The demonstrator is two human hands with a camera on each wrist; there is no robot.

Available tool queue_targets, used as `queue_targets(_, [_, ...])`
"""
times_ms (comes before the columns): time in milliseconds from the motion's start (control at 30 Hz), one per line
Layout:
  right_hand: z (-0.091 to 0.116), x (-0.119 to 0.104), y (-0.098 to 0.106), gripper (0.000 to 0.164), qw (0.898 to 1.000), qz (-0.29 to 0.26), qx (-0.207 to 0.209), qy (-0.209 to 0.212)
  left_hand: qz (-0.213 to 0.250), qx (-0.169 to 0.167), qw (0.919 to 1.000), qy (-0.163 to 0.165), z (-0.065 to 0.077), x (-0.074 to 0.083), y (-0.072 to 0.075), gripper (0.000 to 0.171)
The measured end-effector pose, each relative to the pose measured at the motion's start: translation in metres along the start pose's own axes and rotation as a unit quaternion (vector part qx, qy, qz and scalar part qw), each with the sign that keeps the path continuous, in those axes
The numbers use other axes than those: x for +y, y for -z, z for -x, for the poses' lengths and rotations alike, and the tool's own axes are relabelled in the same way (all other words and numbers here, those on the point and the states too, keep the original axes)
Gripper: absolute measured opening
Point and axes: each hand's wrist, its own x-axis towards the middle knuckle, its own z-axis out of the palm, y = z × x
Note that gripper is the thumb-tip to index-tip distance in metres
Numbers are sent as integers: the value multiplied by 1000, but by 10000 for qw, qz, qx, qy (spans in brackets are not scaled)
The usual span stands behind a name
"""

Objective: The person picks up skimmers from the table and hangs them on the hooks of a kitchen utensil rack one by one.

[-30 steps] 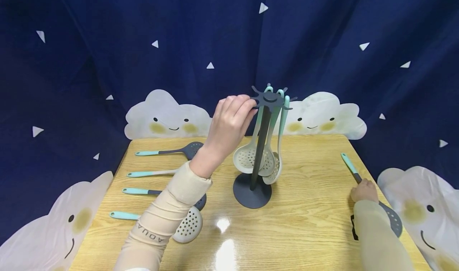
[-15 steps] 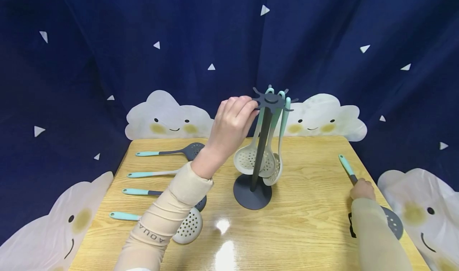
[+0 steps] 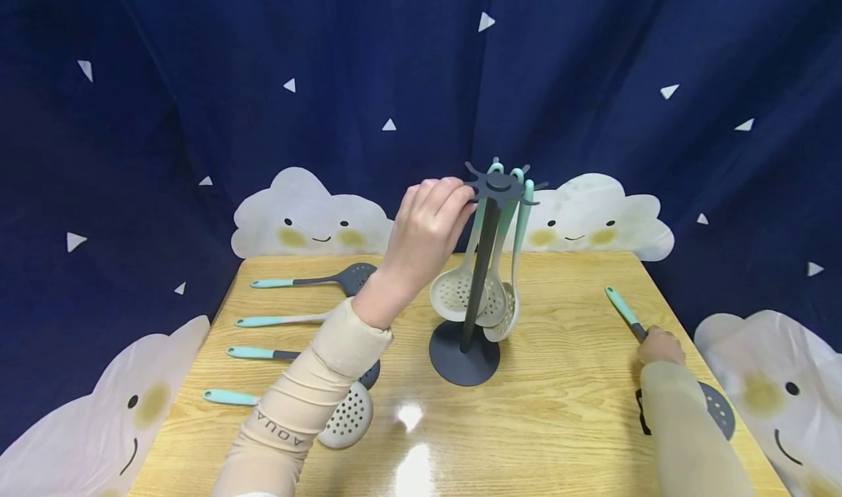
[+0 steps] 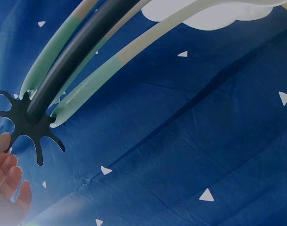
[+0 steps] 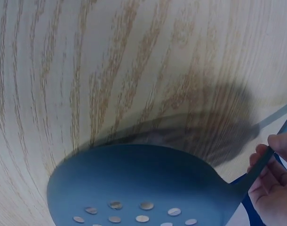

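Observation:
A dark grey utensil stand (image 3: 464,354) with a hooked crown stands mid-table. With thumb and fingertips, my left hand (image 3: 424,226) pinches a hook on the crown's left side; the left wrist view shows the same grip on the crown (image 4: 33,127). From the far and right hooks hang three pale perforated utensils (image 3: 452,294) by mint-green handles. Toward the table's right edge, my right hand (image 3: 661,347) holds a dark grey skimmer (image 5: 134,181) by its shaft. Its mint handle end (image 3: 620,303) points away from me; the sleeve hides part of it.
On the left lie several more mint-handled utensils, including a dark perforated one (image 3: 355,276) and a pale skimmer (image 3: 347,418), partly behind my left arm. A dark blue curtain (image 3: 421,58) with clouds surrounds the wooden table (image 3: 566,424).
My right hand has shifted a little to the left, carrying the skimmer with it, and the handle end has swung left. My left hand stays on the stand's crown.

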Motion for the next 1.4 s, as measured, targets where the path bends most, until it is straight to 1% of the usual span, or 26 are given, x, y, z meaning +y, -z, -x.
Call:
queue_targets(200, [-1,1,-1,33,9998,-134,-35,109,-69,20,10000,-54,0,-1,0,10])
queue_targets(367, [-2,2,0,34,9994,-258,38,243,-100,34,9999,-86,-1,-1,0,10])
queue_targets(533, [-4,0,1,29,9983,-243,255,463,-132,54,9998,-125,-1,-1,0,9])
queue_targets(767, [-3,-9,11,31,9937,-313,549,926,-217,101,9995,-209,-2,-2,0,8])
queue_targets(900, [-1,-18,19,31,9881,-378,923,1173,-353,123,9988,-315,-3,-2,0,9])
queue_targets(1000, [1,-26,26,31,9813,-410,1290,1369,-473,127,9980,-410,-4,-3,0,9])
queue_targets(1100, [4,-36,33,31,9745,-507,1568,1524,-560,120,9971,-497,-5,-3,0,8])
queue_targets(1267, [15,-58,46,33,9702,-798,1676,1557,-688,70,9960,-569,-6,-3,1,9])
queue_targets(1333, [20,-67,51,34,9661,-925,1796,1604,-715,52,9958,-570,-6,-3,1,9])
queue_targets(1400, [26,-76,54,33,9596,-1098,1962,1690,-720,49,9958,-570,-6,-3,1,9])
